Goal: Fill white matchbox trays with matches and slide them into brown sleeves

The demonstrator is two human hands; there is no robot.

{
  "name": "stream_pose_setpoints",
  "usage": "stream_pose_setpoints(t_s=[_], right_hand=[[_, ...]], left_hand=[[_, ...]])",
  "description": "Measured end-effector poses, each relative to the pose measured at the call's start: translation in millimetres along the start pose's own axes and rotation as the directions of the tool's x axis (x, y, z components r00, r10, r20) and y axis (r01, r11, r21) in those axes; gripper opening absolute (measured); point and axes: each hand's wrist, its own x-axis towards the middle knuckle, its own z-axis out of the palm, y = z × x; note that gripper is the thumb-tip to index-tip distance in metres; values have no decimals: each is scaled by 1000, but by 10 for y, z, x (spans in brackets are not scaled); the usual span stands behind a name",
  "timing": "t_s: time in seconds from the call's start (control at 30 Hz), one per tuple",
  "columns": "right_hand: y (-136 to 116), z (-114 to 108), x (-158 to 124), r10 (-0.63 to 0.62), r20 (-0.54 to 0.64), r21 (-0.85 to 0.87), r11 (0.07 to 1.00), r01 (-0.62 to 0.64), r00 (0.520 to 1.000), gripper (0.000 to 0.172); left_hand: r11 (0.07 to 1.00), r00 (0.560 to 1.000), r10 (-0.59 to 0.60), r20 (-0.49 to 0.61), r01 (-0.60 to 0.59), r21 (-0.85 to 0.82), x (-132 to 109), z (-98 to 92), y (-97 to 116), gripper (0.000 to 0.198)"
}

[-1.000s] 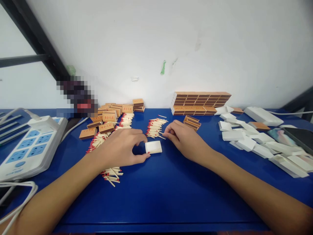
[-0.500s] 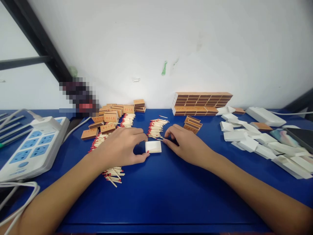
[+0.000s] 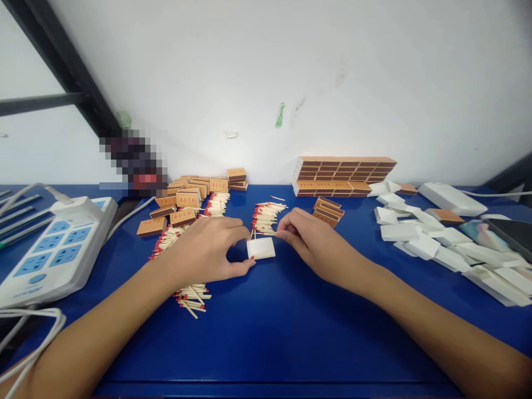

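The white tray [image 3: 261, 249] lies on the blue desk [image 3: 266, 332] between both hands; the left hand [image 3: 203, 249] clamps its left end between thumb and forefinger; the right hand [image 3: 316, 241] pinches a few matches [image 3: 266, 233] just over its far edge.

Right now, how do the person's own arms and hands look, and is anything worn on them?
Both are bare. The left hand and the right hand carry no glove, ring or watch that I can see. No sleeve shows down to the picture's edge, and no markings.
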Motion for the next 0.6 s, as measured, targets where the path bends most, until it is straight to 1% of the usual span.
stream_pose_setpoints(t_s=[0.13, 0.2, 0.27, 0.33, 0.37, 0.43, 0.5, 0.6], right_hand=[[-131, 67, -49, -75, 68, 9, 997, 75, 995, 9], [-158, 110, -38, -78, 42, 62, 995, 75, 996, 10], [-174, 153, 21, 1, -52, 121, 993, 6, 999, 18], [-196, 195, 121, 119, -133, 150, 984, -98, 984, 32], [-210, 215, 176, 162, -145, 150, 979, -140, 976, 39], [-241, 252, 274, 209, -113, 129, 972, -194, 971, 47], [-265, 281, 333, 238, -62, 93, 968, -231, 969, 45], [-269, 302, 346, 259, -34, 51, 965, -258, 965, 33]], left_hand=[[1000, 1000, 6, 2, -6, -18, -6, 7, 4, 24], [999, 1000, -1, 11, 2, -48, -9, -1, 15, 22], [995, 999, -9, 37, 13, -99, -10, -20, 32, 21], [989, 997, -5, 72, 16, -144, -9, -42, 50, 21], [987, 996, -5, 90, 20, -157, -8, -52, 56, 22], [985, 993, -14, 118, 34, -167, -8, -64, 63, 23], [985, 991, -28, 128, 50, -168, -10, -66, 64, 23], [983, 991, -29, 128, 51, -174, -9, -59, 62, 21]])
